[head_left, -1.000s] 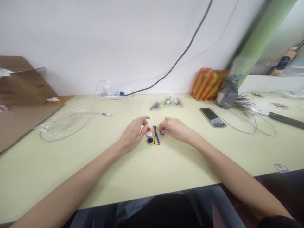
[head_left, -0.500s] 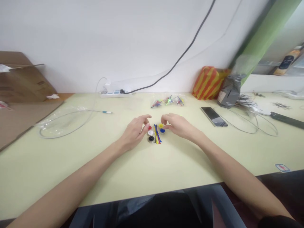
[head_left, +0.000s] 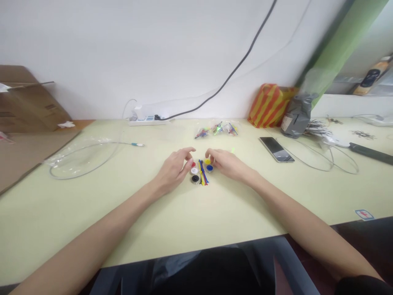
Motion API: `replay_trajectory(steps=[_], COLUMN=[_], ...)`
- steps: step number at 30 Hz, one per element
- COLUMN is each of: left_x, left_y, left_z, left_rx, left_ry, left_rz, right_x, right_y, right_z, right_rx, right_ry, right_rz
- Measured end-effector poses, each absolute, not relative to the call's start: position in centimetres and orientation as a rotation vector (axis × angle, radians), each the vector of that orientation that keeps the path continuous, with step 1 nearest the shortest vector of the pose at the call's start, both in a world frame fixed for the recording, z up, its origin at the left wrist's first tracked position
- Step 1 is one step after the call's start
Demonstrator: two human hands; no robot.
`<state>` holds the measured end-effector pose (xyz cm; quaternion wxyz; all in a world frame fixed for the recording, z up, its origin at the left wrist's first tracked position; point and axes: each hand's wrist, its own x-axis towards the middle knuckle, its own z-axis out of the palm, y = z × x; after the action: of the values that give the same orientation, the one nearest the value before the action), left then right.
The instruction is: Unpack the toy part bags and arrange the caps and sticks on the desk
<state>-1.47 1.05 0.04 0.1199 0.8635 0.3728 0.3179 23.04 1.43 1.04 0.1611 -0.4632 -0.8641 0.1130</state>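
My left hand rests on the table, thumb and index finger apart with nothing between them. Close to its thumb is a column of small round discs: a red disc, a white disc and a black disc. To their right lies a bundle of thin coloured sticks, blue, yellow, red and black. My right hand is across from it, fingers bent but apart, by a yellow disc and a blue disc. Whether its fingertips touch the yellow disc I cannot tell.
Small clear bags of coloured parts lie farther back. A phone and a loose cable are on the right. A power strip stands along the wall. At the left are a cardboard box and a coiled cable.
My right hand has shifted slightly left, closer to the yellow and blue discs. My left hand stays in about the same place, and the discs and sticks lie as before.
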Motion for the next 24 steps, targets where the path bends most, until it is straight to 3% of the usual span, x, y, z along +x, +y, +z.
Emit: replay_trajectory(steps=[24], left_x=[-1.5], left_y=[1.2], left_z=[0.1], left_rx=[2.522], left_ry=[1.112], left_rz=[0.919], right_x=[24.2], right_y=[1.8], right_z=[1.4], right_rx=[-1.197], right_ry=[-2.502], right_rz=[0.564])
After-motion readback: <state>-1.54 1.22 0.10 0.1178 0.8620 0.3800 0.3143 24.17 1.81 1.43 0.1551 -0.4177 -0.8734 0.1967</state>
